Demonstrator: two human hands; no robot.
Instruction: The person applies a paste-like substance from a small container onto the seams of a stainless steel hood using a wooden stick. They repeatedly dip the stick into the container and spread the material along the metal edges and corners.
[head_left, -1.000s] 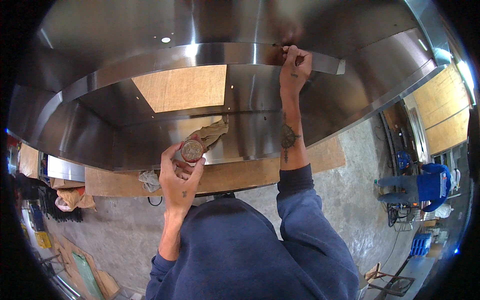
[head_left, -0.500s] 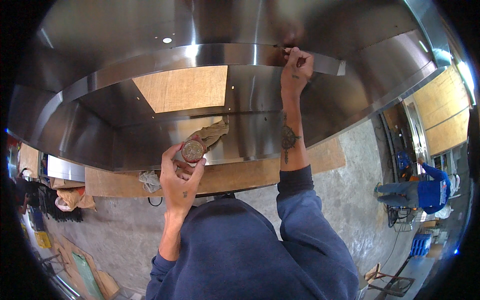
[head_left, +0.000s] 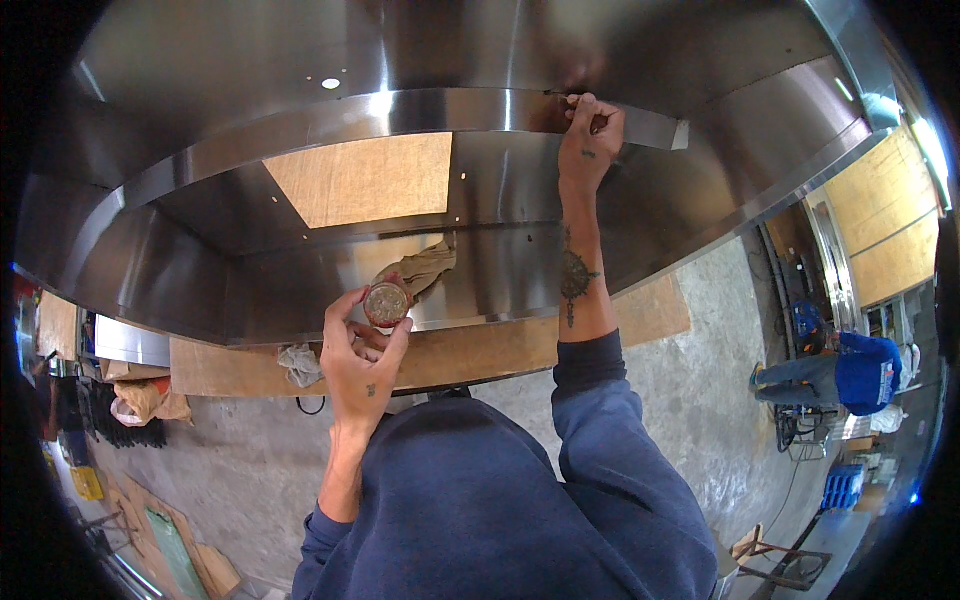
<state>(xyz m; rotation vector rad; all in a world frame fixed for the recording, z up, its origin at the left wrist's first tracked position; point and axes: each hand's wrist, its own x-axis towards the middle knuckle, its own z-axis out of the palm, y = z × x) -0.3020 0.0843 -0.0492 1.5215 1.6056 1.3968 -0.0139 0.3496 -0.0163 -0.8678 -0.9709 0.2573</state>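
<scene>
My left hand (head_left: 362,365) holds a small round container (head_left: 387,303) with a reddish rim and a mottled, brownish-grey top, gripped between thumb and fingers. Just behind it a crumpled tan cloth (head_left: 428,266) rests on the brushed metal sheet-work. Farther out, my right hand (head_left: 592,130) is closed in a pinch at the upper edge of a long bent metal strip (head_left: 440,112). Something thin and small shows at its fingertips, beside a dark spot on the seam; I cannot make out what it is.
A large shiny metal shell (head_left: 690,200) with a rectangular opening over a wooden board (head_left: 365,180) fills the far side. It rests on a plywood-topped surface (head_left: 480,352). At right a person in blue (head_left: 865,375) stands near hoses. Cardboard and green sheeting (head_left: 175,550) lie lower left.
My hands stay almost in place, the left still holding the container and the right still pinching at the strip. The person at right has shifted an arm slightly.
</scene>
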